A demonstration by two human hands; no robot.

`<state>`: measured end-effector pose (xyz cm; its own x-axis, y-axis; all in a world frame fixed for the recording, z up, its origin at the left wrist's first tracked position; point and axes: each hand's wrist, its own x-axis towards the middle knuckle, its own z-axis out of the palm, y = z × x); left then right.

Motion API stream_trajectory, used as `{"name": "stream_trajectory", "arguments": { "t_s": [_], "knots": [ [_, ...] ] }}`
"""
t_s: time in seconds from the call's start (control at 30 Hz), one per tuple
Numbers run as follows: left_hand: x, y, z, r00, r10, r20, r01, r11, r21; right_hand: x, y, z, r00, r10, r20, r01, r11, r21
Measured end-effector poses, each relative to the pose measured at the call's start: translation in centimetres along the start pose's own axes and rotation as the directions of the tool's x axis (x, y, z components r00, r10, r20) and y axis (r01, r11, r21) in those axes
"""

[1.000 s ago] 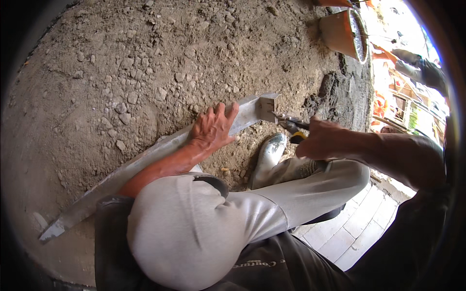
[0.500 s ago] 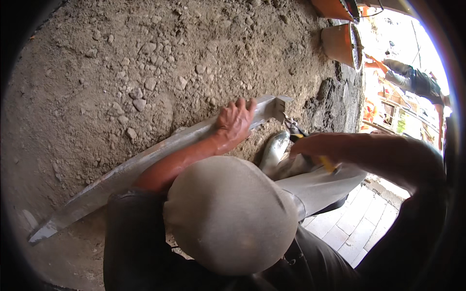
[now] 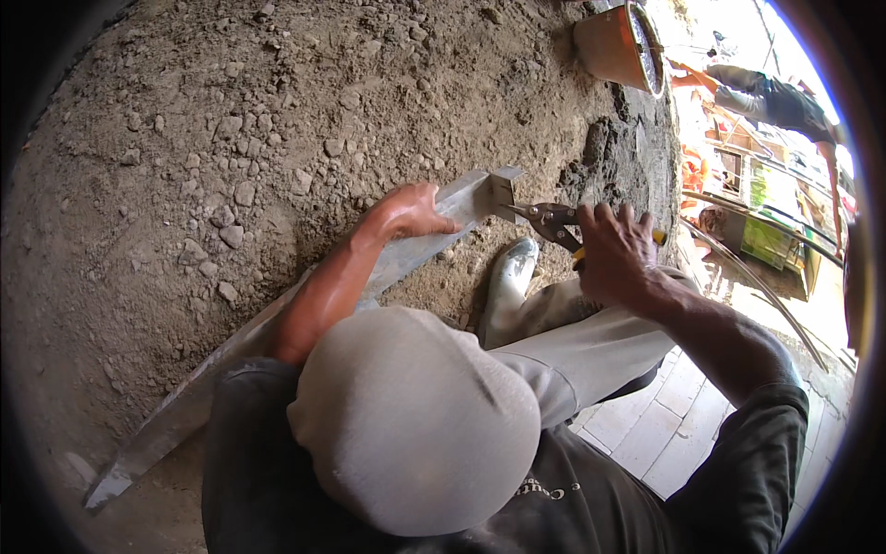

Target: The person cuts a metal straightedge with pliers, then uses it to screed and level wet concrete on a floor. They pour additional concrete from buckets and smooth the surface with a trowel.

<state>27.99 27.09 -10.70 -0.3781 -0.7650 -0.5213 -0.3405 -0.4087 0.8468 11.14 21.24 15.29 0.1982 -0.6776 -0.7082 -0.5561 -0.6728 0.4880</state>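
Note:
A long grey sheet-metal channel point(image 3: 217, 374) lies slantwise from the lower left up to the middle of the head view. My left hand point(image 3: 415, 214) is wrapped over its edge near the upper end. Folded flaps stick up at that end. My right hand point(image 3: 616, 254) grips a pair of tin snips point(image 3: 554, 222) with dark and yellow handles. The jaws of the snips sit at the corner of the end flap; whether they bite into the metal I cannot tell. A pale, dirty boot point(image 3: 510, 286) is planted below the channel's end.
Loose earth with stones point(image 3: 231, 231) spreads to the left and ahead. An orange-brown bucket point(image 3: 618, 51) stands at the upper right by a dark wet mortar patch point(image 3: 614, 152). Beyond are another person point(image 3: 775, 102) and a bent strip point(image 3: 761, 295). Pale paving point(image 3: 651, 429) lies lower right.
My right hand has risen with the snips, whose jaws now meet the flap. The left hand has shifted left with its fingers now curled over the edge. The view has moved slightly.

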Motion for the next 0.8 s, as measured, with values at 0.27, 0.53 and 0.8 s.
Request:
{"name": "stream_trajectory", "arguments": {
  "t_s": [0.27, 0.53, 0.8],
  "knots": [
    [-0.2, 0.0, 0.0, 0.998, 0.036, -0.047, -0.031, 0.994, 0.101, 5.7, 8.5, 5.3, 0.851, -0.379, -0.365, 0.384, 0.921, -0.061],
    [-0.8, 1.2, -0.4, 1.0, 0.022, -0.018, -0.021, 0.998, 0.056, 19.5, 13.2, 12.9, 0.554, -0.669, -0.496, 0.717, 0.686, -0.124],
    [-1.9, 3.2, 0.0, 1.0, 0.012, -0.029, -0.008, 0.989, 0.147, 28.1, 10.4, 15.8, 0.403, -0.764, -0.504, 0.797, 0.564, -0.218]
  ]
}}
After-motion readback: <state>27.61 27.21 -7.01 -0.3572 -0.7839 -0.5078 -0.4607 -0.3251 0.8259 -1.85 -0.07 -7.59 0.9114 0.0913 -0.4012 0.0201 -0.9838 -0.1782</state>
